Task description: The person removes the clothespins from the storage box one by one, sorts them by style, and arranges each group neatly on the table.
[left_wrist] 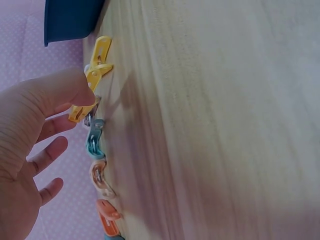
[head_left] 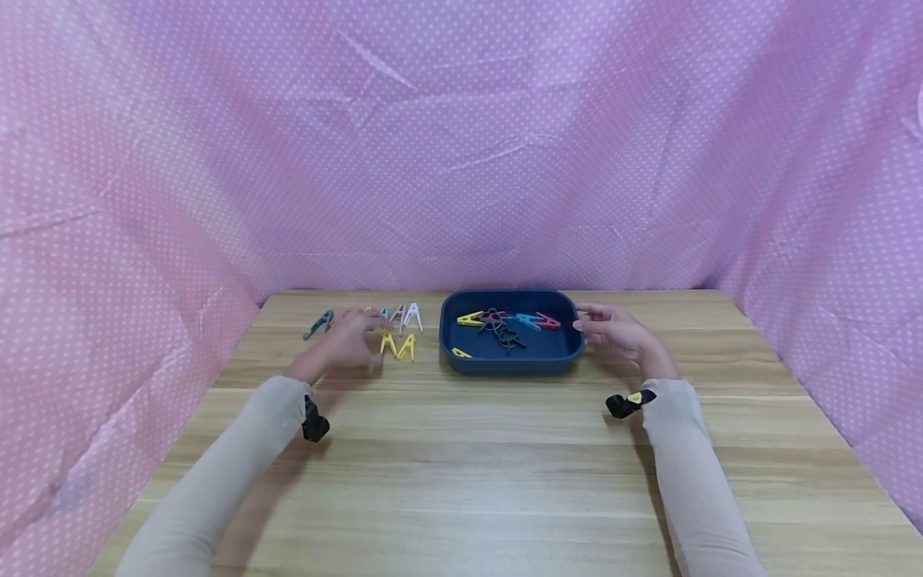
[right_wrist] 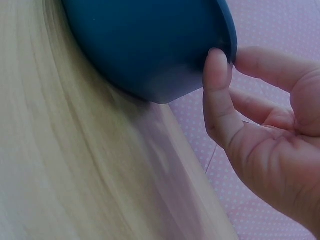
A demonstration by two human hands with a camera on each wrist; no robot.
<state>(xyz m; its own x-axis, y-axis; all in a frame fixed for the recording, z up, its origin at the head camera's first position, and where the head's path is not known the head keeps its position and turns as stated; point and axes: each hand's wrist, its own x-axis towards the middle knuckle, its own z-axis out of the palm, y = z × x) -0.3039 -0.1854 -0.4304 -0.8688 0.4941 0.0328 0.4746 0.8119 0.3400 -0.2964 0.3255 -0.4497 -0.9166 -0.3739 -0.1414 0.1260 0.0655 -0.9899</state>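
My left hand [head_left: 352, 336] reaches over a group of small clothespins at the left, its thumb and forefinger spread apart close to a yellow clothespin [head_left: 388, 343]. In the left wrist view, the thumb overlaps that pin, and the other fingers are held apart. A second yellow clothespin [head_left: 407, 347] stands just right of it. My right hand [head_left: 613, 330] pinches the right rim of a dark blue bin [head_left: 512, 367] between thumb and fingers. Inside the bin lie a yellow clothespin [head_left: 470, 319], a blue clothespin [head_left: 528, 321], a red clothespin [head_left: 548, 321] and black round-jawed clips [head_left: 509, 338].
Behind the yellow pins stands a white clothespin [head_left: 413, 316]. A dark green clothespin [head_left: 317, 324] is at the far left. The left wrist view shows a teal clothespin [left_wrist: 94, 139], a peach clothespin [left_wrist: 100, 177] and an orange clothespin [left_wrist: 108, 216]. Pink dotted cloth [head_left: 461, 160] hangs behind the wooden table [head_left: 461, 473].
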